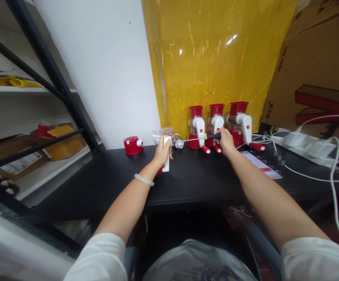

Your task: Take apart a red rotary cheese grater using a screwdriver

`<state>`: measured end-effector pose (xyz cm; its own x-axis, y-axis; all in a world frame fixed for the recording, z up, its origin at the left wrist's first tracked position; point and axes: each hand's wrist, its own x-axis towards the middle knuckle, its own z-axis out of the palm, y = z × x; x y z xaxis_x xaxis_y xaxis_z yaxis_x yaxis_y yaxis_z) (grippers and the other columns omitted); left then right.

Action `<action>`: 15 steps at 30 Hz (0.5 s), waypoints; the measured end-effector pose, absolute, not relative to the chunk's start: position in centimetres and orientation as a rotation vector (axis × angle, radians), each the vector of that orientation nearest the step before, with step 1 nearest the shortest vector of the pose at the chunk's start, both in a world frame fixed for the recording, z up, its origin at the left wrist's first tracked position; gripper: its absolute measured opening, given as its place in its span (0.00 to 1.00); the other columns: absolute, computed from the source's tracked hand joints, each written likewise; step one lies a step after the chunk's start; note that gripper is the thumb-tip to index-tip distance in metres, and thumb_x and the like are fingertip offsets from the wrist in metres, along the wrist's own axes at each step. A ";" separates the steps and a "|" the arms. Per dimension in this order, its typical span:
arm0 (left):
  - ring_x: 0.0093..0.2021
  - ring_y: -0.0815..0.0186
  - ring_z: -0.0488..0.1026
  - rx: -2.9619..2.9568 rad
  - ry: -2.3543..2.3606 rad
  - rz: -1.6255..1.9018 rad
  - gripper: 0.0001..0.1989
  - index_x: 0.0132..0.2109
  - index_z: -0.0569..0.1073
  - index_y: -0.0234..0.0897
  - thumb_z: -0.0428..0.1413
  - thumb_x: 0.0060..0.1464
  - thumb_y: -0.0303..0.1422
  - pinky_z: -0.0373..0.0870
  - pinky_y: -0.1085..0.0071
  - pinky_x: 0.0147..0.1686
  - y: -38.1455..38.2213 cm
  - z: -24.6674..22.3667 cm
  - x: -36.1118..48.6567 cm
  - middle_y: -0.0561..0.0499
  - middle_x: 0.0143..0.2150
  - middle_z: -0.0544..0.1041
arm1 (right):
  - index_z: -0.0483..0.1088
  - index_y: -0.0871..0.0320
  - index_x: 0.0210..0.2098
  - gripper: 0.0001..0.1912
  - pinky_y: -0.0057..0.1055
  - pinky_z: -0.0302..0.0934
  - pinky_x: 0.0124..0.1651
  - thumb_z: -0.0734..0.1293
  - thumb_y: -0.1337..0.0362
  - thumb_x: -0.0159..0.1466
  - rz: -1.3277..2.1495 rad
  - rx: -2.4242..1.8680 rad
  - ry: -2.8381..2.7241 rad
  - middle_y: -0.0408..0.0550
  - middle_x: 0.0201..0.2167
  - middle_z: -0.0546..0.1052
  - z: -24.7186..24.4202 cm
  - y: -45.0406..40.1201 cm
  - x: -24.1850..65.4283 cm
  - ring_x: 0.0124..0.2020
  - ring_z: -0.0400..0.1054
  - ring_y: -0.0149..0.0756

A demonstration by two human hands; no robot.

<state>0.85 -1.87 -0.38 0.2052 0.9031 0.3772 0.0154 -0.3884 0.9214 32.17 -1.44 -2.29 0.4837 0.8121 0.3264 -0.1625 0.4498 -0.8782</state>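
My left hand [162,153] is closed around a white crank handle [167,156] with a red knob at its lower end. In my right hand [226,141] is the black grip of a screwdriver [213,136]; its long thin shaft points left, with the tip close to the crank handle. Just behind my left hand stands a clear plastic grater body [167,131], partly hidden by the fingers. A white and clear round piece [179,141] lies beside it. Farther left sits a red grater base [133,145] with a white knob on its side.
Three red-and-white rotary graters [197,125] stand along the back, near my right hand. A phone [261,164] lies right of them. White cables and a power strip [313,148] occupy the right side. A black-framed shelf [55,89] borders the table [107,183] on the left.
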 end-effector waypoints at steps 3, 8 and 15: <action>0.16 0.71 0.64 1.615 0.872 1.300 0.20 0.55 0.65 0.43 0.56 0.68 0.51 0.66 0.75 0.19 -1.9 -0.3 0.8 0.64 0.24 0.67 | 0.64 0.52 0.35 0.15 0.23 0.55 0.16 0.70 0.51 0.67 0.703 -0.923 -0.793 0.34 0.17 0.65 -1.9 -1.5 31.8 0.15 0.58 0.29; 0.16 0.71 0.65 1.619 0.866 1.309 0.20 0.55 0.65 0.43 0.56 0.68 0.51 0.66 0.75 0.18 -2.1 -0.2 0.8 0.64 0.24 0.66 | 0.65 0.53 0.35 0.05 0.23 0.58 0.18 0.67 0.65 0.63 0.780 -0.891 -0.653 0.36 0.21 0.68 -1.2 -1.4 31.4 0.17 0.61 0.29; 0.15 0.71 0.64 1.603 0.866 1.305 0.18 0.55 0.65 0.42 0.56 0.70 0.49 0.67 0.75 0.19 -2.2 -0.1 1.0 0.64 0.23 0.66 | 0.62 0.52 0.32 0.12 0.23 0.58 0.17 0.68 0.57 0.66 0.726 -0.902 -0.728 0.39 0.22 0.69 -1.7 -1.0 31.9 0.18 0.63 0.29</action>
